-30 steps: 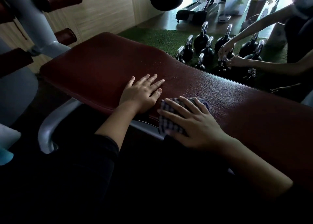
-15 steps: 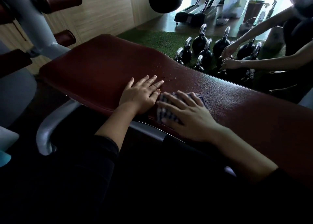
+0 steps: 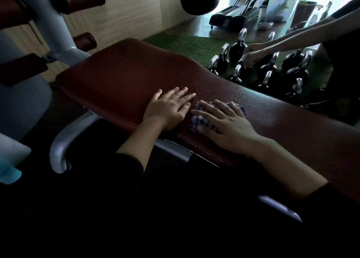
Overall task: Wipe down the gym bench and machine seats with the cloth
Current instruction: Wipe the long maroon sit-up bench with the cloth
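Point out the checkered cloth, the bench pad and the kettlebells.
checkered cloth (image 3: 200,119): head view, its exposed near-left corner beside the right hand's fingers.
bench pad (image 3: 120,78): head view, bare maroon upholstery at the wide end.
kettlebells (image 3: 236,50): head view, round body of one on the green turf.

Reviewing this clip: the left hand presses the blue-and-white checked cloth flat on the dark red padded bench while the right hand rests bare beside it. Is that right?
Not quite: the hands are swapped. In the head view the right hand presses the blue-and-white checked cloth flat on the dark red padded bench, while the left hand rests bare beside it.
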A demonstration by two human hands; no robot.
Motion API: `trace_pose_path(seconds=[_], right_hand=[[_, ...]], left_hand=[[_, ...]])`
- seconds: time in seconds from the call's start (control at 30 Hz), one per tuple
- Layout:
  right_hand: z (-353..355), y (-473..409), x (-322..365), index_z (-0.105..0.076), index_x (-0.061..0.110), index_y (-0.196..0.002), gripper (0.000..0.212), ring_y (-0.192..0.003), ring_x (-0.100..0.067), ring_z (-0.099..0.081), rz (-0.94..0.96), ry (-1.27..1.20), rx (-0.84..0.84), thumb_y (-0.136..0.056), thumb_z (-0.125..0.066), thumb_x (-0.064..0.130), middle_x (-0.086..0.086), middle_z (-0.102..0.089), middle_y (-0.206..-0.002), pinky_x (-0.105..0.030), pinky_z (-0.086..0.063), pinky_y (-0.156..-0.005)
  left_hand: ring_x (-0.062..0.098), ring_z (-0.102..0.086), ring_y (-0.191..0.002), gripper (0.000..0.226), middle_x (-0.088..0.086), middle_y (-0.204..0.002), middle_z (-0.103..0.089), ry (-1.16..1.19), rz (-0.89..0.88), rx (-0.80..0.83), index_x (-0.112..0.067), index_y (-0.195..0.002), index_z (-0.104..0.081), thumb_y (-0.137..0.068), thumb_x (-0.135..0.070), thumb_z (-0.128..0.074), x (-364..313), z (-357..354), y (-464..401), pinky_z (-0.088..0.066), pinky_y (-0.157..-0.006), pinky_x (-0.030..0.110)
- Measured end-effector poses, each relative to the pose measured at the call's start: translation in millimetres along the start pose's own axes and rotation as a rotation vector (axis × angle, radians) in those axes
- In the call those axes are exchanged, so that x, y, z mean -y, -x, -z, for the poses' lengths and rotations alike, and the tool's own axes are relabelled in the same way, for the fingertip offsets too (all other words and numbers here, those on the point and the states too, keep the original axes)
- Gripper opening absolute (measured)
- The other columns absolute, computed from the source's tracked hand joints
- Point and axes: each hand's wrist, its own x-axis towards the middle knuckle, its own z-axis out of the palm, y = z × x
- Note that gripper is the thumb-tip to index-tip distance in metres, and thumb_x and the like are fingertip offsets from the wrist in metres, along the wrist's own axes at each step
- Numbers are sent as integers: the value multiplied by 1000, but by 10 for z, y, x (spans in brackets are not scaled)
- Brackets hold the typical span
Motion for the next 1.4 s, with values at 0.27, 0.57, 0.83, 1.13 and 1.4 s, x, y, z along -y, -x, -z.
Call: trace_pose_path(seconds=[0.27,0.57,0.83,1.13,1.4], right_hand=[[-82,218,-174,-19,54,-144,59,-148,-16,-12,312,-17,-42,-89,-16,75,20,-14,-158,-46,-9,-119],[89,-521,-460,-23,54,-143,74,-147,-12,-8,70,-80,-19,-75,-9,78,21,-14,-157,-40,0,-120],[15,-953,-346,-1,60,-143,73,-147,-10,11,112,-29,25,-73,1,81,21,6,-158,-40,12,-118],[-8,-1403,-245,-5,59,-143,65,-147,-9,7,78,-28,14,-81,-7,79,22,3,-158,-43,7,-119],[86,-2045,-596,-16,52,-146,57,-147,-12,-4,-111,-95,18,-92,-25,68,23,-2,-158,-45,-8,-116]], left_hand=[[3,-4,-147,46,-18,-160,-12,59,-1,-14,-46,-148,-22,-103,-43,-27,10,17,16,2,-119,39],[8,-12,-147,51,-10,-160,-18,53,138,-78,-32,-151,-27,-102,-44,-31,69,113,-102,-4,-120,41],[8,5,-148,54,-11,-162,1,-8,316,43,-43,-152,-7,-100,-54,-15,302,142,-328,8,-119,46],[9,9,-148,52,-10,-162,4,43,339,-42,-34,-154,-5,-102,-42,-9,329,60,-326,9,-120,41],[11,6,-149,56,-10,-162,1,-7,348,-48,-36,-154,-7,-100,-52,-14,327,60,-335,8,-120,40]])
